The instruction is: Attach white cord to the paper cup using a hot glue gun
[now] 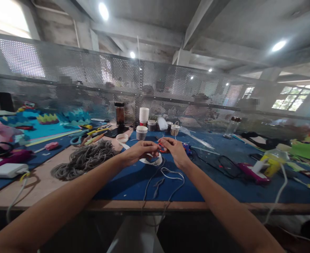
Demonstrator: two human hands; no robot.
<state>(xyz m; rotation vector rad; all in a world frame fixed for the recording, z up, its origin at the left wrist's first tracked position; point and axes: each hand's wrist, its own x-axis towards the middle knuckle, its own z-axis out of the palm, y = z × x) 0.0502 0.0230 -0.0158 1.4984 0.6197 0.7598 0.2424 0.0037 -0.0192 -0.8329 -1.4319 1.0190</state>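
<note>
My left hand point(141, 151) and my right hand point(176, 150) meet above the blue mat, fingertips almost touching. Both are closed in a pinch. A small red-orange object point(163, 149) shows at my right fingers; its kind is too small to make out. What my left fingers pinch is hidden. Beneath them lies a white paper strip or ring point(152, 161) with dark marks. A thin pale cord point(181, 181) loops over the mat and hangs past the table's front edge. A small grey scrap point(158, 188) lies between its strands.
Left of my hands sits a heap of grey cord point(88, 158). Behind stand paper cups point(143, 116), a small tub point(141, 133) and a brown jar point(120, 114). A purple glue gun point(253, 173) and a yellow-filled bottle point(275, 160) are at right. A perforated metal screen point(165, 80) closes the back.
</note>
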